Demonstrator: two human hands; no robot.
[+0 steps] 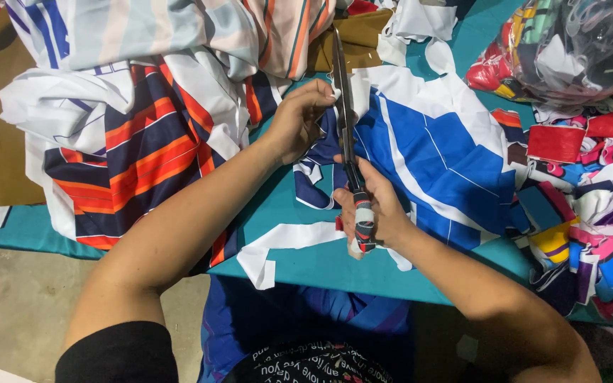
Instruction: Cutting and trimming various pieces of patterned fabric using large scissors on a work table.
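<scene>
Surface: teal cutting table point(30, 227), flat and smooth, covered almost everywhere with cloth; near edge running left to right just ahead of the body.
Floor: bare grey concrete point(15, 305), mottled, seen at near left below the table edge.
Left hand point(299, 120): closed in a pinch on the edge of the blue and white fabric point(448, 156), fingers curled, thumb towards the blades.
Right hand point(377, 209): wrapped around the handles of the scissors point(345, 135), fingers through the grips.
Scissors: long tailor's shears, dark metal blades nearly together, tips pointing far; handles bound with red and white tape; lying along the left edge of the blue and white fabric, between the two hands.
Blue and white fabric: thin, slick printed cloth, royal blue panels with white bands and fine white lines, spread flat at centre right of the table.
Striped fabric point(136, 163): navy, orange and white stripes, crumpled in a heap at left, hanging over the near edge.
Pastel striped fabric point(179, 28): pale, soft folds, far left.
Brown cloth point(1, 142): plain, matt, under the heap at far left.
White offcuts point(278, 241): narrow curled strips near the table edge, more at far centre.
Scrap pile point(590, 213): small many-coloured pieces at right.
Clear plastic bag point(583, 42): glossy, wrinkled, stuffed with colourful scraps, far right.
</scene>
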